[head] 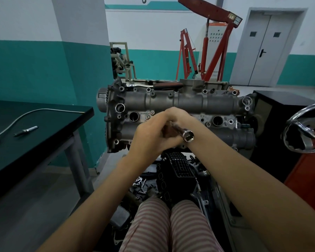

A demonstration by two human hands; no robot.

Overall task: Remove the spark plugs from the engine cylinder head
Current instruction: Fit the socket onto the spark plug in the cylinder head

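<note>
Far left: black workbench with a flexible pickup tool lying on it, and one loose spark plug just beside the tool's shaft, lying flat, well apart from the engine. Centre: engine cylinder head sits on its stand, cam cover side facing the camera. Left plug well is open and dark inside, can't tell if a plug is down there. Right plug well looks the same. The middle wells are hidden behind the hands. A ratchet with a dark red grip rests along the top rear edge of the head, untouched. Both hands meet in front of the head's mid section. Left hand is curled around a long chrome spark plug socket, fingers wrapped over its far part. Right hand is folded over the top of the same socket, wrist crossing just behind its open end; fingers are hidden, so the exact grip there isn't clear, but it's closed over the tool. The socket's open hex end points toward the camera and right, tilted, clear of the wells. Below the hands: a pile of dark engine parts on the floor, and striped trousers at the bottom edge. Right: chrome handwheel on the stand, beside a black cabinet. Background right of centre: red engine hoist, then a grey double door.
</note>
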